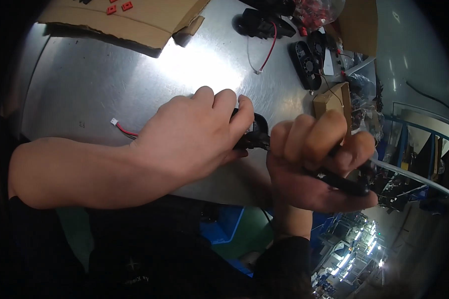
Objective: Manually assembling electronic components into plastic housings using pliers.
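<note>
My left hand (189,132) is closed around a black plastic casing (260,122), which my fingers mostly cover. From behind that wrist a red and black wire (123,130) comes out, ending in a white connector (114,121) over the metal table. To the right, my right hand (314,159) is wrapped around a black-handled tool (351,186), slightly blurred. A dark tip (254,141) between the hands meets the casing; I cannot tell the tool's exact kind.
A cardboard tray (134,30) with red parts (127,6) lies far left on the metal table (80,79). Black casings (305,65) with wires and a clear bag of red parts (319,12) are far right, near an open carton (332,99). A blue bin (229,226) stands below the table edge.
</note>
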The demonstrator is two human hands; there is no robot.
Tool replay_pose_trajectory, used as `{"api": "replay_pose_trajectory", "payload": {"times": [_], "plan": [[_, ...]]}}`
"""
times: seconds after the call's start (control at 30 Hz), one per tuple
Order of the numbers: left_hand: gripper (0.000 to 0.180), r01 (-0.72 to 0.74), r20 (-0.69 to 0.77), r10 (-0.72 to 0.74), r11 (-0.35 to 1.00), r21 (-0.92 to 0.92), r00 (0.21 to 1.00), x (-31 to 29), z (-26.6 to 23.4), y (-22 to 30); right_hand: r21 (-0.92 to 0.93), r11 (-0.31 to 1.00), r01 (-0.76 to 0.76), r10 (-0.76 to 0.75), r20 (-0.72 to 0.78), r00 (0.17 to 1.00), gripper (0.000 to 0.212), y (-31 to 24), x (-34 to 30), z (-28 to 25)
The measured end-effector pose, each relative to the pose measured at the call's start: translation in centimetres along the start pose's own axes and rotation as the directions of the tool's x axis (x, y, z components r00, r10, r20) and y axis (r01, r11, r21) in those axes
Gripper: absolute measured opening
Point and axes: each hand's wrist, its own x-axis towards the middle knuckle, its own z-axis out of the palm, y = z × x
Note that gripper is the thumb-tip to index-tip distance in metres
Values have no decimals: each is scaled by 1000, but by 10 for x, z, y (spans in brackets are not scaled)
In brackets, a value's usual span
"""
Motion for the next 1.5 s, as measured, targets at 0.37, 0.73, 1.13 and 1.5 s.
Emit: {"api": "replay_pose_trajectory", "payload": {"times": [0.37, 0.73, 1.13, 1.5], "plan": [[60, 6, -14, -7, 999, -44, 1000, -1, 1, -2, 4, 998, 70, -70, 44, 997, 50, -3, -4, -9], [56, 59, 12, -59, 998, -31, 998, 0, -4, 7, -106, 986, 132, -129, 36, 991, 80, -4, 6, -7], [67, 135, 53, -136, 990, 30, 989, -3, 0, 15, -285, 937, 200, -185, 78, 980, 92, 10, -3, -3], [62, 179, 2, -182, 970, 164, 983, -6, 6, 25, -400, 907, 134, -171, -58, 984, 99, 17, -5, 11]]}}
